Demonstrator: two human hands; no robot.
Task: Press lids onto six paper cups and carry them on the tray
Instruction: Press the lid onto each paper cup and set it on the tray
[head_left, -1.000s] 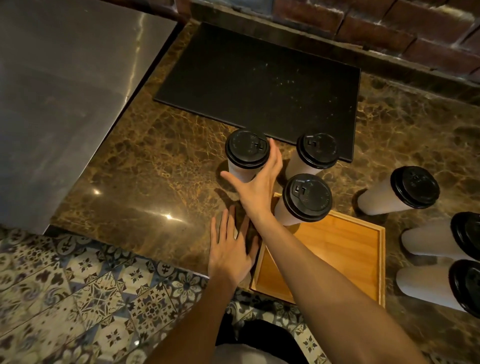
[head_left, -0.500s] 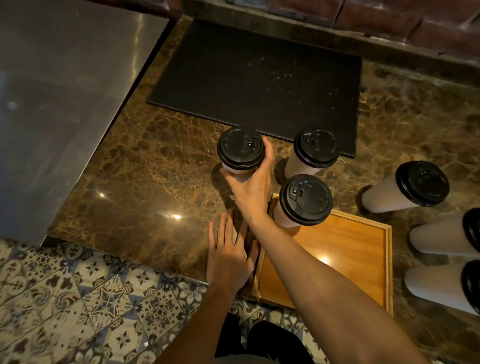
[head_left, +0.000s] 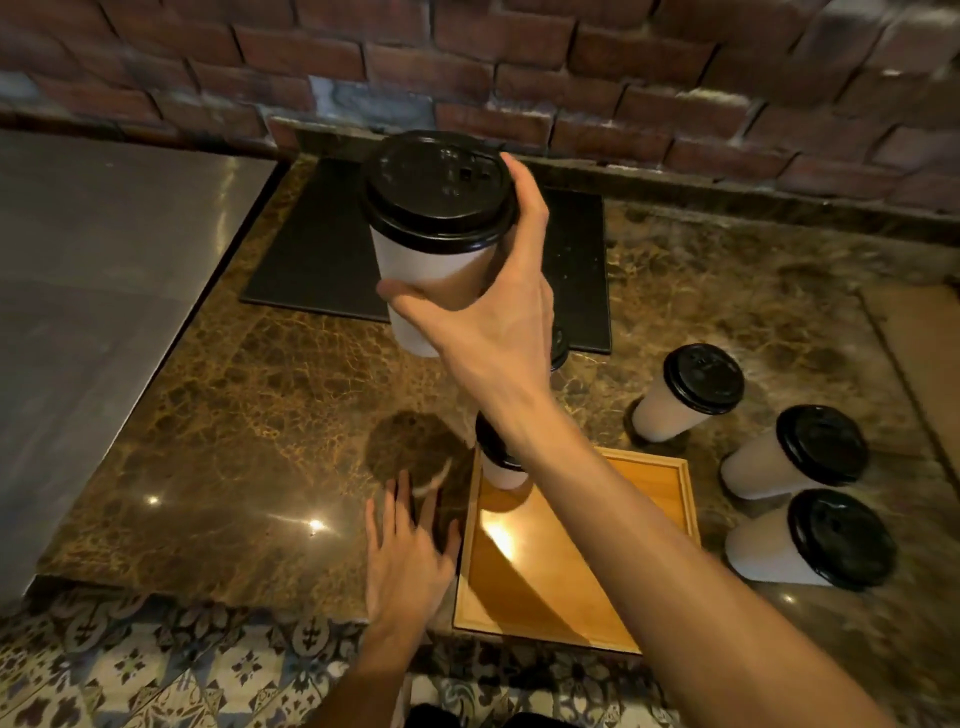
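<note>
Head view: your right hand is gripping a lidded paper cup aloft; your left hand is lying flat, fingers spread, at the wooden tray's left edge.

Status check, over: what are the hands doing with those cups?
Right hand grips lidded cup, in the air. Left hand flat on counter beside wooden tray. Second cup on tray; rest of tray bare.

Café: marble counter, brick wall, lidded cups.

the left hand and the right hand are bare, as are both forearms; dark clothing shows below them.
</note>
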